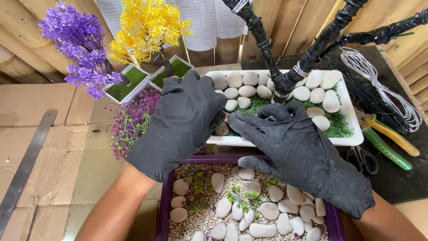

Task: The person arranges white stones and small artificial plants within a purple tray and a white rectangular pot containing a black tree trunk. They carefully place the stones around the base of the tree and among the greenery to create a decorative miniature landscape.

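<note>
In the head view we see a white rectangular tray (352, 134) right of centre, holding green artificial grass (341, 122), smooth white pebbles (317, 95) and a trunk wrapped in black tape (285, 80) that forks toward the upper right. At the bottom centre sits a purple tray (166, 192) filled with fine gravel, more white stones and small green sprigs. In the upper left stand two small white pots (133, 82) with purple and yellow artificial flowers.

Our left hand (180, 122), in a black glove, arches over the white tray's near left corner, fingers curled down; we cannot tell whether it grips anything. Our right hand (298, 154), also gloved, lies flat and spread on the tray's front rim, holding nothing we can see.

Cardboard (67, 147) covers the surface at left, with a metal ruler (24, 165). Pliers (388, 140) and coiled wire (383, 87) lie at right, before wooden walls.
</note>
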